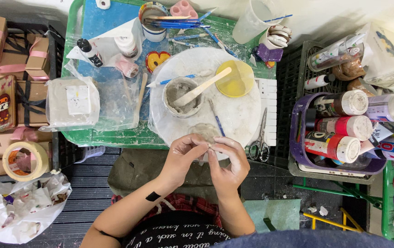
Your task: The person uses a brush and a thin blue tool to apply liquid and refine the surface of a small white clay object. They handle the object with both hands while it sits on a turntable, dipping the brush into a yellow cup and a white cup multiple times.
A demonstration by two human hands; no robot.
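green table [114, 138], hands [206, 160] pinching clay [210, 146]

We found a single view, from a head-worn camera that looked almost straight down. It sat close above the left hand [184, 158] and right hand [227, 165], which lay at lower centre, with the green table [109, 138] filling the upper frame.

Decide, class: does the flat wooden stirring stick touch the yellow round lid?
Touching. The head view shows the flat wooden stirring stick, leaning out of the small grey paste cup, with its upper end overlapping the yellow round lid.
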